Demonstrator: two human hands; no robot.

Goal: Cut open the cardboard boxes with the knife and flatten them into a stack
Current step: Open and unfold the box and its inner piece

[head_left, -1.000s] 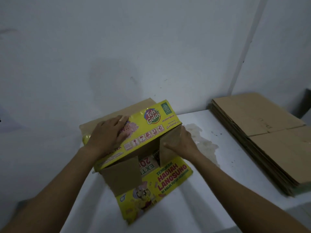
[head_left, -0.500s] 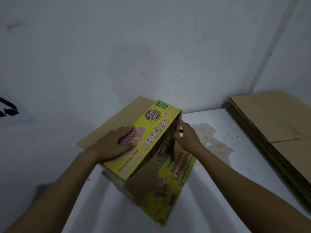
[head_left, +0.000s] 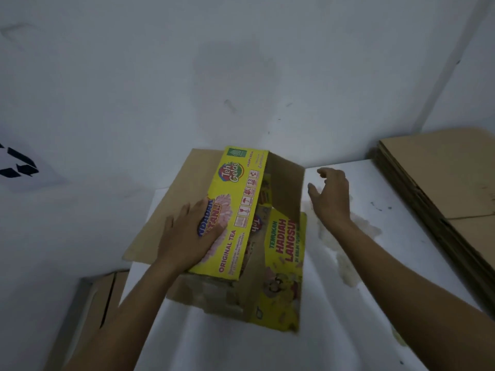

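Surface: white table (head_left: 348, 330). Yellow Teh Gelas carton (head_left: 241, 210), part-collapsed, at centre. Stack of flattened brown cardboard (head_left: 442, 178) at right. Pale stain (head_left: 348, 263) between them.

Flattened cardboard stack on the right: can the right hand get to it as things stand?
Probably yes. The right hand is open and holds nothing, just right of the yellow box, and only bare white table lies between it and the stack.
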